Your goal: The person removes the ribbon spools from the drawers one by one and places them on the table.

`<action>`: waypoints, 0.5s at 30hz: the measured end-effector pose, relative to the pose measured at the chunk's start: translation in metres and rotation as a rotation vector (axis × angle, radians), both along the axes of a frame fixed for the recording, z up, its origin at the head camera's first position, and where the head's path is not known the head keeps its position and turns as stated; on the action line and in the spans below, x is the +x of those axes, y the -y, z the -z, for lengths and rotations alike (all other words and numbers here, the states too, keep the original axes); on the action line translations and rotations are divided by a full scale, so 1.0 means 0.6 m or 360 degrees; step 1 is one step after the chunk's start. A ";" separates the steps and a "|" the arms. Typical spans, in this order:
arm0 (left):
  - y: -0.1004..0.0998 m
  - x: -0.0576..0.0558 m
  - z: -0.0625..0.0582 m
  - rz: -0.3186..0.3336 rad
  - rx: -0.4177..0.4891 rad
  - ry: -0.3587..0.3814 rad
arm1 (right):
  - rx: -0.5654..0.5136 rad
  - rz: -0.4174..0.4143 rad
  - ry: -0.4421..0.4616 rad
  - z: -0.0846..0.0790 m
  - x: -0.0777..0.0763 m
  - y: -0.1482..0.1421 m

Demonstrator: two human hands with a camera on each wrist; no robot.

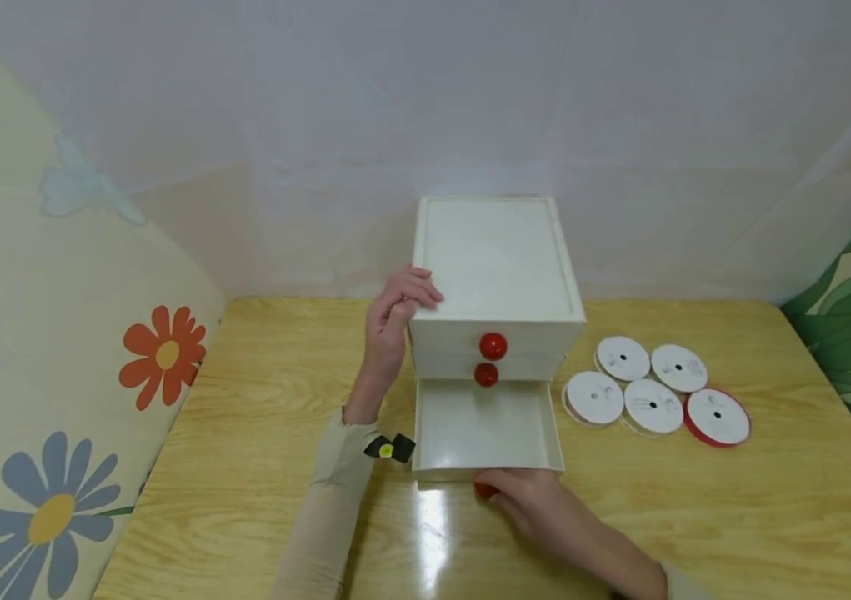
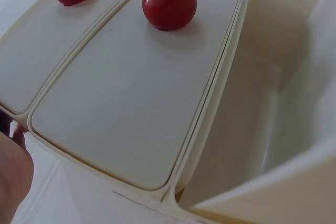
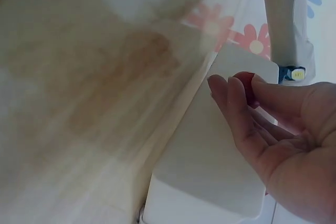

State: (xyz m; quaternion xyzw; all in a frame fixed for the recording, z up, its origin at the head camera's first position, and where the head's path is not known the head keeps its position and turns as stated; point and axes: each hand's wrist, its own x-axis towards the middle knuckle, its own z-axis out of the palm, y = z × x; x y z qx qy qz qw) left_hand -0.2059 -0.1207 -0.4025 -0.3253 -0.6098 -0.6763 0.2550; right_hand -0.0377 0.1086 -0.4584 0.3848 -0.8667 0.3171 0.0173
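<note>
A white three-drawer cabinet [image 1: 498, 258] with round red knobs stands on the table. Its bottom drawer [image 1: 481, 425] is pulled out, and the bare inside shows. My left hand [image 1: 395, 312] rests on the cabinet's upper left edge, fingers over the top. At the front of the open drawer, my right hand [image 1: 538, 504] pinches the red drawer knob [image 3: 247, 87] between thumb and fingers. The upper knob [image 1: 493, 346] and middle knob [image 1: 486, 375] sit on shut drawers; both also show in the left wrist view, beside the open drawer's inside.
Several white ribbon spools [image 1: 653, 407] lie flat in a cluster to the right of the cabinet, one with a red rim [image 1: 718, 417]. The wooden table [image 1: 267, 400] meets a pale cloth wall behind. A flower-patterned cloth [image 1: 50, 375] hangs at the left.
</note>
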 end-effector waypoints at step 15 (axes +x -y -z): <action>0.001 0.000 0.002 -0.0004 0.0000 -0.0028 | 0.0051 0.0077 0.0107 -0.006 -0.054 0.001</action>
